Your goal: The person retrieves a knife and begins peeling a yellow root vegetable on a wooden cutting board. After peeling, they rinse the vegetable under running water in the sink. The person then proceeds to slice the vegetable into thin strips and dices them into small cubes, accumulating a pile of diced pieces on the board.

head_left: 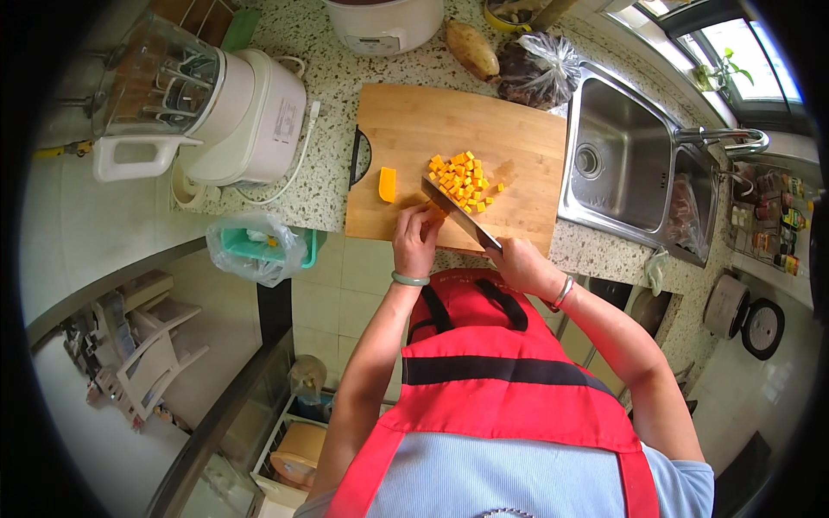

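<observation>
My right hand is wrapped round the handle of a kitchen knife, its blade slanting up and left over a wooden cutting board. The curled fingers of my left hand press an orange vegetable piece against the board, right beside the blade. Part of that piece is hidden by the fingers and the knife. Just beyond the blade lies a heap of small orange vegetable cubes. A larger orange vegetable block rests apart, to the left of the heap.
A sink with a tap adjoins the board on the right. At the left stands a white blender. A bag-lined green bin hangs at the counter's edge. A brown tuber and a plastic bag lie behind the board.
</observation>
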The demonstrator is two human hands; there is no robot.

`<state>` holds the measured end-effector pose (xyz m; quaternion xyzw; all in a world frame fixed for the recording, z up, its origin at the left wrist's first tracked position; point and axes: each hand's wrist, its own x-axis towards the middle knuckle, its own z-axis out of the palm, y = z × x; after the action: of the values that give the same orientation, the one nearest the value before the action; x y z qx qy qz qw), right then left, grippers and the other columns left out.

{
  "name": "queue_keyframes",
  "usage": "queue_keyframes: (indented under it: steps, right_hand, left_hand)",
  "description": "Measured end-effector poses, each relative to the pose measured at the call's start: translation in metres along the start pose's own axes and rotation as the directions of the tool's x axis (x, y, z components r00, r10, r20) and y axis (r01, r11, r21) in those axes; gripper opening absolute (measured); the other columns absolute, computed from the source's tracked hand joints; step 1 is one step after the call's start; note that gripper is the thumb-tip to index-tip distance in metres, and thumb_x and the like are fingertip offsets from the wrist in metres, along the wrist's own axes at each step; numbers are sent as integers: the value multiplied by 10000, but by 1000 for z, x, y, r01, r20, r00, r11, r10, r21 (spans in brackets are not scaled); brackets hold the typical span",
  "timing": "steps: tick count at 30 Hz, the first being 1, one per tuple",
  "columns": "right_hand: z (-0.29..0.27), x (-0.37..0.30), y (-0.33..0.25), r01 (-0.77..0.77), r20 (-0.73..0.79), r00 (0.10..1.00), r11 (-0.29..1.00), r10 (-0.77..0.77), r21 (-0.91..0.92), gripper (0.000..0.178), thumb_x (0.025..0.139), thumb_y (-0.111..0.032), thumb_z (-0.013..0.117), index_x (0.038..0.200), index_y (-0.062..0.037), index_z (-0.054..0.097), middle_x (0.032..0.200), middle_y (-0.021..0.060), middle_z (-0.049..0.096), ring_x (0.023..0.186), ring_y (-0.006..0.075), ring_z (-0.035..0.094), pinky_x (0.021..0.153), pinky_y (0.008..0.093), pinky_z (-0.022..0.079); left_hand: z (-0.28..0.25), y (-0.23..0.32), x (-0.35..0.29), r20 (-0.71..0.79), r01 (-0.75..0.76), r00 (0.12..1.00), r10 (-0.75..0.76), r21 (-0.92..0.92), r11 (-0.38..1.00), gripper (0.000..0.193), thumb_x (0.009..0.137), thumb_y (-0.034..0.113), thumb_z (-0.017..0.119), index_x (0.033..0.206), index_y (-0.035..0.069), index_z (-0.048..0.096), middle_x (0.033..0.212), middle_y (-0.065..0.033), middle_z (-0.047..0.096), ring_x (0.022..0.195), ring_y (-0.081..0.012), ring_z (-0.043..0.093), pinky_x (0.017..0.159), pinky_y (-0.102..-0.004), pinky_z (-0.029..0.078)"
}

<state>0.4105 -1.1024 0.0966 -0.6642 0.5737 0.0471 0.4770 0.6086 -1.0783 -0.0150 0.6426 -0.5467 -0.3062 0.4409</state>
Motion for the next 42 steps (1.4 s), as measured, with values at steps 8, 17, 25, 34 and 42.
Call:
queue_keyframes:
  steps: [8, 17, 25, 34, 42]
  right_hand:
    - [33, 7, 12, 30, -173, 984, 1000, -30, 0, 274, 955, -242, 542, 915, 13, 634, 763, 295, 639, 771, 489, 623, 699, 542, 507]
    - [-10, -4, -5, 30, -175, 984, 997, -43, -76, 301, 964, -268, 529, 913, 3, 650, 734, 278, 636, 736, 461, 630, 679, 533, 508]
    - [-4, -13, 7, 2, -112, 994, 996, -11, -85, 304, 955, -264, 539, 891, 13, 646, 742, 286, 634, 746, 477, 621, 686, 537, 506]
    - [-9, -12, 6, 4, -99, 995, 995, -14, -98, 299, 946, -252, 545, 866, 22, 635, 733, 285, 633, 740, 475, 625, 677, 539, 505]
    - [-14, -14, 7, 2, -58, 998, 996, -7, -85, 306, 955, -255, 556, 879, 31, 633, 749, 290, 627, 746, 472, 617, 659, 520, 498]
  left_hand:
    - [0, -3, -1, -12, -74, 997, 75, 52, 996, 243, 779, 0, 727, 983, 37, 600, 1067, -137, 595, 957, -333, 605, 785, -398, 519]
    - [15, 1, 3, -64, -15, 998, 15, -3, 1000, 293, 786, 2, 759, 1039, 24, 614, 1090, -94, 561, 749, -166, 584, 653, -281, 518]
    - [11, 7, 5, -72, -32, 997, 33, 6, 999, 244, 801, -15, 734, 1010, 20, 612, 1070, -109, 556, 783, -205, 597, 645, -288, 524]
    - [10, 9, 5, -87, -54, 995, 54, 5, 999, 224, 800, -15, 734, 981, 13, 606, 1050, -120, 561, 825, -237, 596, 647, -306, 528]
    - [9, 2, 5, -59, -40, 997, 42, 41, 998, 259, 771, 5, 764, 980, 29, 613, 1039, -118, 587, 866, -267, 599, 660, -320, 533]
